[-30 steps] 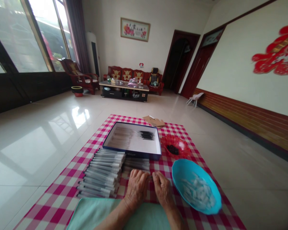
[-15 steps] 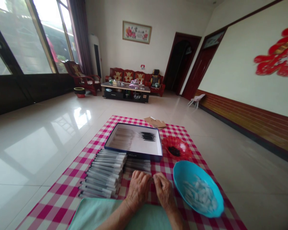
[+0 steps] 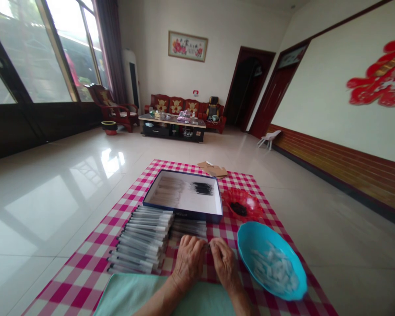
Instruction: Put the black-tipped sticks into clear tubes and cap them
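My left hand [image 3: 189, 259] is closed, knuckles up, around a thin clear pen barrel [image 3: 175, 247] whose end pokes out faintly on its left. My right hand [image 3: 224, 262] is closed in a pinch just beside it, at a tiny dark piece [image 3: 208, 247] between the two hands; the fingers mostly hide it. To the left lies a stack of clear pens [image 3: 141, 241] with black ends at left and whitish ends at right. More thin clear barrels [image 3: 189, 228] lie just beyond my left hand. A blue bowl [image 3: 245, 259] of small whitish translucent pieces stands right of my right hand.
Beyond the hands sits a shallow box [image 3: 197, 215] with clear sticks and black slender parts. A red flower-shaped dish [image 3: 255, 204] holds small black pieces. Brown cardboard [image 3: 213, 169] lies at the far edge of the checked tablecloth [image 3: 85, 263]. Green cloth [image 3: 128, 289] lies under my forearms.
My hands stay almost in place, still close together. A little more of the dark piece shows between them. The view has shifted very slightly.
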`<action>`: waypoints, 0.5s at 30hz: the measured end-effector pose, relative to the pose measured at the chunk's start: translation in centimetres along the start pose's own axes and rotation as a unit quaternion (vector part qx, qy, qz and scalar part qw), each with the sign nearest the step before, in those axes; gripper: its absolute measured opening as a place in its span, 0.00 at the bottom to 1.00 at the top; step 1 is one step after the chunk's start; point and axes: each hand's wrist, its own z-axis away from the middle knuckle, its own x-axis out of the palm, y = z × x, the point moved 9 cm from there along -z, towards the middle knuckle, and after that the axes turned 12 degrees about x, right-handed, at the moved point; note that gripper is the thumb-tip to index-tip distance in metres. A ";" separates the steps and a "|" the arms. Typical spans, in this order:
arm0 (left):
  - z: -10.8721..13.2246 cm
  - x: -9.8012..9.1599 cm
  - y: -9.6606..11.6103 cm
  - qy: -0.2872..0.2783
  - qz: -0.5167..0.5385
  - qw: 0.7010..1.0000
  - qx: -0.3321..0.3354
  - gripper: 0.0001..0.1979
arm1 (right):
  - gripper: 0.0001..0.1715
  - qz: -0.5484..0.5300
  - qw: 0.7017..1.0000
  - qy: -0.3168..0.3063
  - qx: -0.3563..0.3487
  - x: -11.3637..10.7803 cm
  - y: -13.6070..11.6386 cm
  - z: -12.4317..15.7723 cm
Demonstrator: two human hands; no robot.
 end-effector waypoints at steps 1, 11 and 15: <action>0.0 -0.1 0.0 0.002 -0.002 1.000 -0.001 0.11 | 0.15 -0.005 1.000 -0.002 0.005 -0.1 0.0 0.0; -0.2 -0.2 0.3 0.002 -0.018 1.000 0.006 0.09 | 0.14 -0.006 1.000 0.004 -0.006 0.2 0.4 0.0; 0.0 0.1 0.1 -0.005 -0.017 1.000 -0.002 0.09 | 0.18 -0.006 1.000 0.002 0.008 0.5 0.9 -0.1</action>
